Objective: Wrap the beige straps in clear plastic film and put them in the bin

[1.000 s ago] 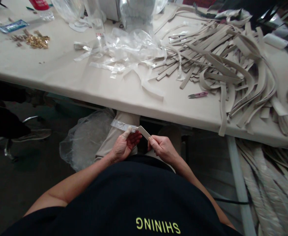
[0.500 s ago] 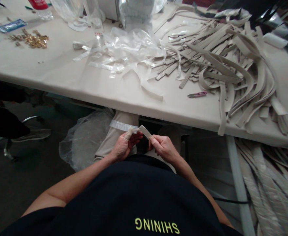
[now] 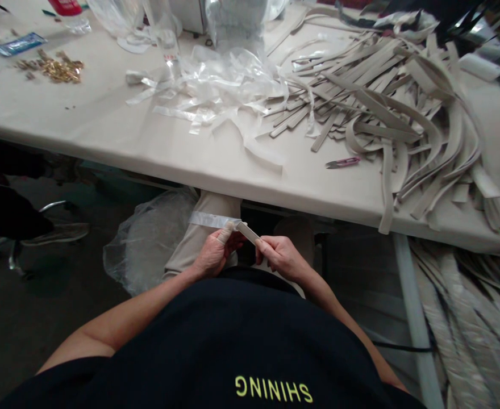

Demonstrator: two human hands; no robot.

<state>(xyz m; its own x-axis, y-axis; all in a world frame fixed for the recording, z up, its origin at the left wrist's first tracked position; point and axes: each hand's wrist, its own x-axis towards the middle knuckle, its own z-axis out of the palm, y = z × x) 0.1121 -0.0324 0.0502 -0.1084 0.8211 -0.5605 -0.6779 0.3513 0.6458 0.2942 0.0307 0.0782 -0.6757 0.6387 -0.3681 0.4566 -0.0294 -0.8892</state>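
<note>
Strip (image 3: pixel 249 232) in right hand (image 3: pixel 279 254), tip at left hand (image 3: pixel 214 253)

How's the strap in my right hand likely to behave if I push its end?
The strap may resist a gentle push: beyond the right hand it looks straight. Pushed harder, it probably bends; similar straps on the table curve. It looks thin, so likely light.

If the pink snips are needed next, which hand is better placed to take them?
Probably the right hand: it is nearer the pink snips, though it grips a beige strip. The left hand, holding a translucent strip, is farther.
</note>
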